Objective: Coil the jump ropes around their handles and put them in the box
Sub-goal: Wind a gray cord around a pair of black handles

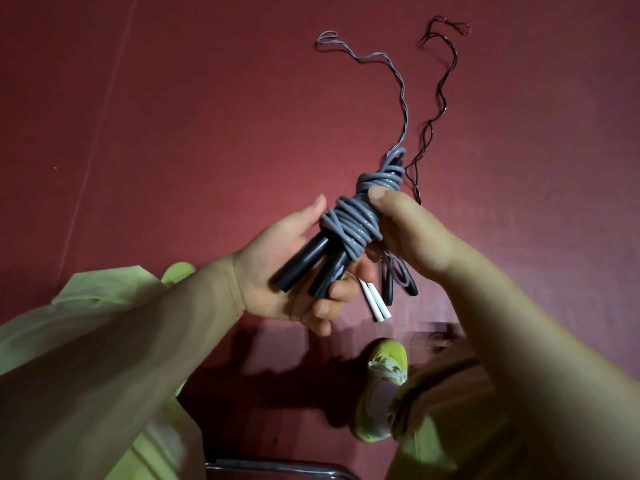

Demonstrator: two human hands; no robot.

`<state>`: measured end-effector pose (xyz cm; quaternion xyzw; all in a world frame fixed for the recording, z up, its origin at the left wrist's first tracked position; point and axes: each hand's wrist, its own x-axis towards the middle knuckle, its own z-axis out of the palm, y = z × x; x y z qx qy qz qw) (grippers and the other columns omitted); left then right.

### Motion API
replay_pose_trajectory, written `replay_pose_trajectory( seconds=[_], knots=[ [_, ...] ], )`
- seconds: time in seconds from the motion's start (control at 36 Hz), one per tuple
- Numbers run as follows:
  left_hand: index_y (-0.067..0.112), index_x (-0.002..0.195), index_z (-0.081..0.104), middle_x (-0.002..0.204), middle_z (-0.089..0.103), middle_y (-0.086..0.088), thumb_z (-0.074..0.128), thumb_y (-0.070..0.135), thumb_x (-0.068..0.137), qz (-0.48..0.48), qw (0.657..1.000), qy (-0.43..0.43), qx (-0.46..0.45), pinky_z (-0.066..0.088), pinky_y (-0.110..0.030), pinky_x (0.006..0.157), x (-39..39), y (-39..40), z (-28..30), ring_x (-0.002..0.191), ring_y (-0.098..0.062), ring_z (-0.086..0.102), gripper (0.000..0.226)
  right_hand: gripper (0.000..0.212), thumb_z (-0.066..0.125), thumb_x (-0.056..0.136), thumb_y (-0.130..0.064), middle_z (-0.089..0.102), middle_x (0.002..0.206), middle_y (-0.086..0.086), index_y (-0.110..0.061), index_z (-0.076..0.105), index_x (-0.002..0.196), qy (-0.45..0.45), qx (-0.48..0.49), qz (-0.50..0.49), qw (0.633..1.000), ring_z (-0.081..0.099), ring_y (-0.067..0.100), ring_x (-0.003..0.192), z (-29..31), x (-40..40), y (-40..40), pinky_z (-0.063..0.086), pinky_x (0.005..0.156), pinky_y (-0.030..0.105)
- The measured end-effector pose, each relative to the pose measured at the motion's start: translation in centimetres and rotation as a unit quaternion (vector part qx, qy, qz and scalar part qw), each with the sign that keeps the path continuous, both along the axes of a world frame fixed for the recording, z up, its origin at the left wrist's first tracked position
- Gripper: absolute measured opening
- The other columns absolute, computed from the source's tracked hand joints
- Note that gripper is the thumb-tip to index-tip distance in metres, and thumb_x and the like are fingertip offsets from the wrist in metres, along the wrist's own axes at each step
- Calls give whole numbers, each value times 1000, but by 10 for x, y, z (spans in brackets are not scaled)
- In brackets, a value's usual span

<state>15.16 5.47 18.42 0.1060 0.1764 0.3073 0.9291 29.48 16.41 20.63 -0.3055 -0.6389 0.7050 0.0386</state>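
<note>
A grey jump rope (353, 220) is wound in many turns around its two black handles (301, 265), held above the red floor. My left hand (277, 271) grips the handles from below. My right hand (405, 233) grips the coiled bundle, its thumb pressing on the upper turns. On the floor beyond lie two more ropes stretched out: a thin grey one (391, 71) and a dark one (446, 77). Under my hands lie two white handles (375, 303) and two dark handles (398, 282). No box is in view.
The red floor (173, 116) fills the scene. My yellow-green shoe (381, 389) stands at the lower middle, with light green trouser legs on both sides. A metal bar (277, 467) shows at the bottom edge.
</note>
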Motion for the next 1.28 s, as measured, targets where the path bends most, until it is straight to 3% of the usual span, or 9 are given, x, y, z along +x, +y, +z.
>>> replay_pose_trajectory(
  seconds=[0.11, 0.25, 0.53, 0.64, 0.69, 0.81, 0.89, 1.06, 1.28],
  knots=[
    [9, 83, 69, 63, 54, -4, 37, 80, 66, 29, 994, 102, -25, 47, -29, 57, -1, 3, 6, 49, -18, 52, 80, 79, 40, 71, -68, 47, 70, 13, 9, 53, 84, -68, 74, 10, 995, 42, 21, 63, 3, 0, 4, 36, 57, 29],
    [10, 82, 61, 66, 53, -6, 34, 80, 67, 42, 967, 248, -29, 45, -28, 57, -1, 6, 0, 51, -20, 51, 77, 54, 38, 98, -56, 43, 52, -1, -12, 46, 67, -143, 108, 6, 984, 36, 17, 55, 0, 3, 5, 31, 52, 28],
    [9, 93, 58, 75, 52, -13, 36, 73, 75, 63, 845, 530, 32, 36, -24, 54, 14, 3, -6, 55, -21, 46, 70, 50, 46, 90, -62, 54, 63, 0, -17, 59, 73, -273, 78, -8, 959, 54, 18, 52, -10, 5, 8, 41, 68, 34],
    [15, 82, 54, 70, 52, -6, 46, 71, 82, 98, 797, 592, 68, 36, -25, 53, 15, 4, -10, 55, -18, 46, 57, 49, 47, 90, -63, 55, 69, 0, -17, 62, 82, -269, 74, -31, 960, 59, 16, 56, -10, 3, 7, 45, 74, 37],
    [22, 78, 52, 69, 51, 1, 44, 78, 69, 118, 770, 622, 81, 37, -28, 56, 13, 5, -14, 56, -16, 46, 58, 44, 49, 91, -60, 53, 68, 0, -18, 60, 80, -248, 56, -51, 966, 57, 16, 55, -10, 0, 4, 47, 74, 39],
    [28, 87, 52, 78, 51, 10, 41, 84, 62, 117, 732, 665, 93, 44, -36, 74, 8, 4, -19, 73, -14, 50, 62, 38, 49, 91, -59, 42, 70, 0, -23, 56, 79, -193, -30, -97, 976, 42, 14, 55, -10, -4, -2, 52, 70, 40],
    [29, 90, 55, 81, 51, 8, 49, 66, 85, 124, 771, 621, 72, 46, -32, 77, 8, 6, -16, 75, -11, 49, 38, 37, 47, 92, -58, 33, 72, 1, -25, 53, 77, -177, -32, -113, 977, 31, 13, 56, -7, -5, -4, 53, 67, 37],
    [20, 96, 61, 75, 59, 1, 43, 73, 75, 85, 918, 387, -1, 50, -36, 74, 0, 7, -8, 64, -12, 56, 60, 37, 48, 86, -57, 39, 64, -2, -24, 51, 69, -155, 37, -135, 978, 35, 14, 54, -3, -6, -2, 42, 62, 33],
    [13, 97, 59, 80, 56, -6, 67, 52, 68, 171, 891, 421, -8, 50, -36, 69, 5, 7, -9, 65, -15, 54, 49, 32, 45, 94, -46, 40, 63, -2, -21, 48, 73, -147, 3, -121, 982, 36, 15, 56, -2, -4, 1, 39, 58, 31]
  ],
)
